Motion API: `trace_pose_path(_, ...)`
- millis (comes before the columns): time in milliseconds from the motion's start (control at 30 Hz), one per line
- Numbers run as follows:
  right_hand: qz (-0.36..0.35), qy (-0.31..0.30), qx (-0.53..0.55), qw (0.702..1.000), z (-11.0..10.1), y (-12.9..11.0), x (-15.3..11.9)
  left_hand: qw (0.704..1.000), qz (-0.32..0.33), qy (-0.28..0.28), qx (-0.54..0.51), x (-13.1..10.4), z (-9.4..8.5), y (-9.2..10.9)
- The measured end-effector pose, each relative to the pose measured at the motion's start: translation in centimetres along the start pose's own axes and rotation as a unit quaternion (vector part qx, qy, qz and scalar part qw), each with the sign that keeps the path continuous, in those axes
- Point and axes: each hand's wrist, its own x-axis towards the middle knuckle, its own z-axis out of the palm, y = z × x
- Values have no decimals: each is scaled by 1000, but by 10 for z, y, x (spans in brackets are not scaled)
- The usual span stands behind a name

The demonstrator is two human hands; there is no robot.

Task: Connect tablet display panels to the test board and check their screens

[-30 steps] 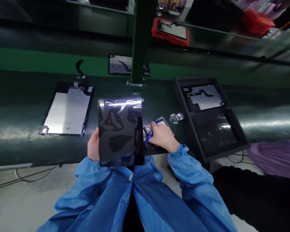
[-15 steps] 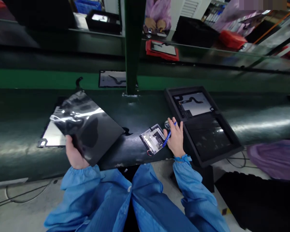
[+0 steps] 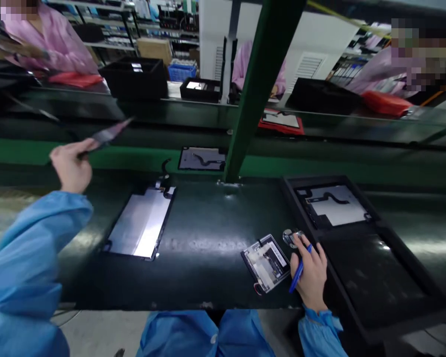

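Observation:
Raised at the left, my left hand grips a thin dark sheet, seen nearly edge-on and blurred. Below and right of it a silver-backed screen panel lies on the dark work surface, its black flex cable at the top. My right hand is closed around a blue pen-like tool, its fingertips by a small shiny round metal part. Just left of that hand lies a small opened device with its internal parts showing.
A black foam tray at the right holds another panel. A further panel lies by the green post. Across the line are black boxes, red cloths and people in pink.
My left hand has lifted the dark sheet up and to the left, off the silver panel, which now shows whole. The view has tilted up; my right hand still holds the blue tool.

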Motion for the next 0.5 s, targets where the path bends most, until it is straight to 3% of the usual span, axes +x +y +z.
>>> trace_pose_path(100, -7, 19, -29, 999, 1, 1, 0, 998, 30, -48, 30, 22, 48, -14)
trace_pose_path(200, -19, 25, -47, 998, 1, 5, 1, 995, 37, -86, 35, 34, 74, -30)
trace_pose_path(300, -32, 28, -57, 997, 2, 8, 2, 992, 20, -116, 43, 49, 79, -46)
trace_pose_path(400, -39, 30, -63, 997, 3, 9, 4, 990, -33, -123, 55, 66, 71, -58)
trace_pose_path(500, -35, 27, -62, 997, 3, 9, 5, 986, -72, -133, 65, 77, 67, -55)
